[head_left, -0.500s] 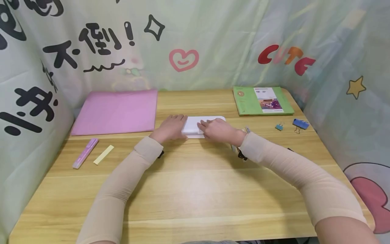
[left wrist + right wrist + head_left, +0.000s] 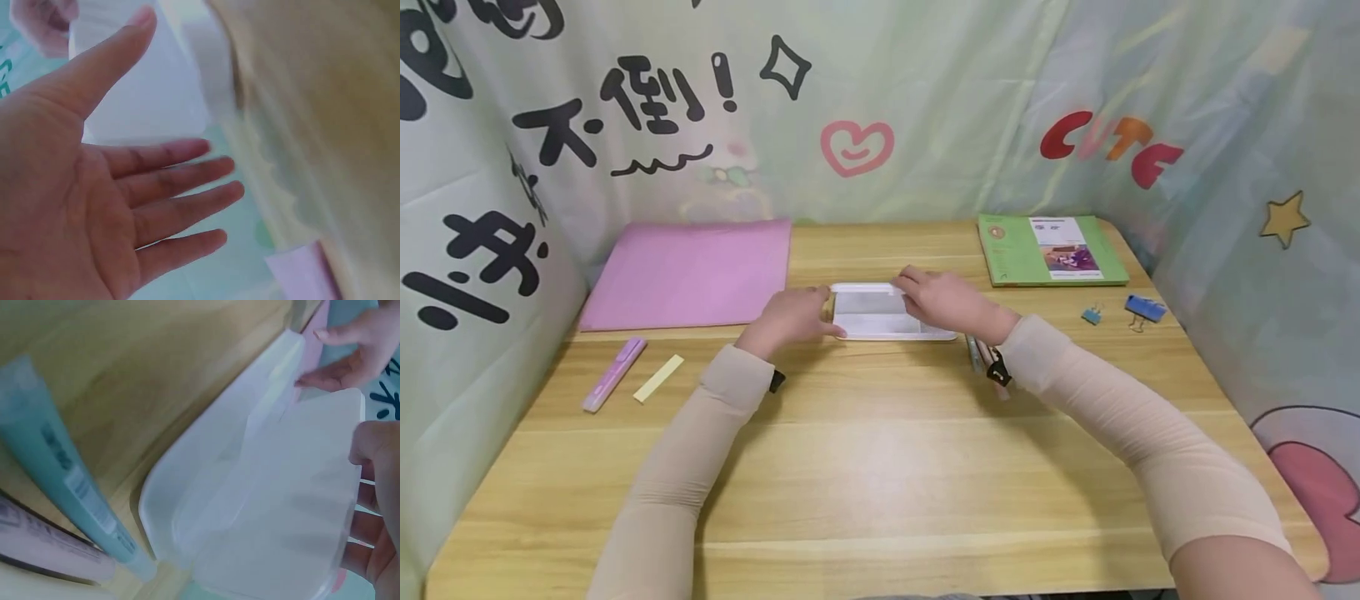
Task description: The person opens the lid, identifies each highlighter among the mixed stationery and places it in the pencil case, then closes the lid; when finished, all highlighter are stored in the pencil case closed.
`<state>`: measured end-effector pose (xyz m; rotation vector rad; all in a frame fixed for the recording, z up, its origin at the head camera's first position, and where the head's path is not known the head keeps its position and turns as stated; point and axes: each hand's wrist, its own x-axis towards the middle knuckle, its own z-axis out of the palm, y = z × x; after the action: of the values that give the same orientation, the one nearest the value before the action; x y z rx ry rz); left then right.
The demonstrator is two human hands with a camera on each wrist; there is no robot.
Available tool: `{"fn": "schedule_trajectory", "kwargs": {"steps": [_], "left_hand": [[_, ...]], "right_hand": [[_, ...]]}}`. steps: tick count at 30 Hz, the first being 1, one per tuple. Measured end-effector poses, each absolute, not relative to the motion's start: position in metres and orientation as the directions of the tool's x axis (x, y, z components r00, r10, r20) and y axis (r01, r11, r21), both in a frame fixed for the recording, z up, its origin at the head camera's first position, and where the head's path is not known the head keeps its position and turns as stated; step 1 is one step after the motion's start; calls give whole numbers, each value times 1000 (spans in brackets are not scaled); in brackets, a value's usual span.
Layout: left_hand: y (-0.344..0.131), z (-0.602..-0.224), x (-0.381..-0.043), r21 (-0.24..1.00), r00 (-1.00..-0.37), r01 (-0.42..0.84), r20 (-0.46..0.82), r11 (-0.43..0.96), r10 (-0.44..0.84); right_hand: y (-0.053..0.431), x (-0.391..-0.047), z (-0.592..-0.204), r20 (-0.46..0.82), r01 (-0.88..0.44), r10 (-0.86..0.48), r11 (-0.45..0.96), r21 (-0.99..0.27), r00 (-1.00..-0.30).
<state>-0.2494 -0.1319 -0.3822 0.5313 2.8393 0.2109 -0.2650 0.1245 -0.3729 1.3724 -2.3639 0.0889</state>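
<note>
A white plastic case [image 2: 891, 327] lies on the wooden table [image 2: 880, 467] with its lid [image 2: 867, 293] tilted up. My right hand [image 2: 942, 302] grips the lid's far edge, thumb on top and fingers [image 2: 370, 545] under the lid [image 2: 294, 506]. My left hand [image 2: 790, 317] is at the case's left end with straight fingers. In the left wrist view its palm [image 2: 75, 206] is open and the thumb reaches to the lid [image 2: 144, 94]. The open case [image 2: 206, 487] shows no contents.
A teal pen [image 2: 72, 481] and a pale purple pen [image 2: 44, 550] lie by my right wrist. A pink folder [image 2: 688, 271], purple highlighter [image 2: 613, 373] and yellow strip [image 2: 657, 379] lie left. A green book [image 2: 1051, 248] and binder clips [image 2: 1144, 308] lie right. Curtains enclose three sides.
The lid was flat on the case and now stands raised. My right hand moved to the far edge with it. My left hand slid to the case's left end.
</note>
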Motion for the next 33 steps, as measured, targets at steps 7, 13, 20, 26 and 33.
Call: {"fn": "schedule_trajectory", "kwargs": {"steps": [7,13,20,26,33], "left_hand": [[-132,-392,-252,158,-876,431,-165,889,454],[-132,-392,-257,179,-885,387,-202,904,419],[-130,-390,-258,209,-880,337,-277,918,386],[-129,-388,-261,219,-871,333,-302,917,388],[-126,-383,-263,217,-863,326,-329,920,383]], "right_hand": [[121,-274,-365,334,-798,-775,594,96,-537],[115,-288,-359,305,-741,-695,669,-55,-651],[116,-306,-359,299,-698,-638,695,-171,-709],[116,-312,-362,359,-682,-598,708,-183,-717],[122,-315,-367,389,-691,-623,720,-54,-679]]}}
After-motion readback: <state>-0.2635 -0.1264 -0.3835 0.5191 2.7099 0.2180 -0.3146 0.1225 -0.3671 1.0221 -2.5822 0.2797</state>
